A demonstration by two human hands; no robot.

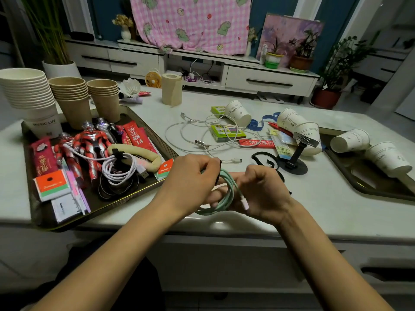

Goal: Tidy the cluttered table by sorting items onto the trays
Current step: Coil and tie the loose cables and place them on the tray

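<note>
Green cable (pixel 227 193) coiled between two hands at the surface's near edge.
Both grips are closed on it: the left hand (pixel 190 176) pinches the coil's top at what looks like a dark strap (pixel 218 176), and the right hand (pixel 262 191) curls round the loop, whose long axis runs 12 to 6. The left tray (pixel 137 193) sits at 9 o'clock, nearer the left hand. Loose white cables (pixel 202 135) lie farther off at 12.

Only one cam here, worn on the head, wide-angle, pointing forward and down across the surface (pixel 202 102) from its near edge. It's close in: the left hand (pixel 190 176) and right hand (pixel 262 191) meet dead centre, with the forearms at 6 o'clock. Left tray (pixel 152 131) at 9 o'clock, right tray (pixel 368 176) at 3 o'clock, cropped by the frame. TV cabinet (pixel 269 81) across 12 o'clock.
</note>
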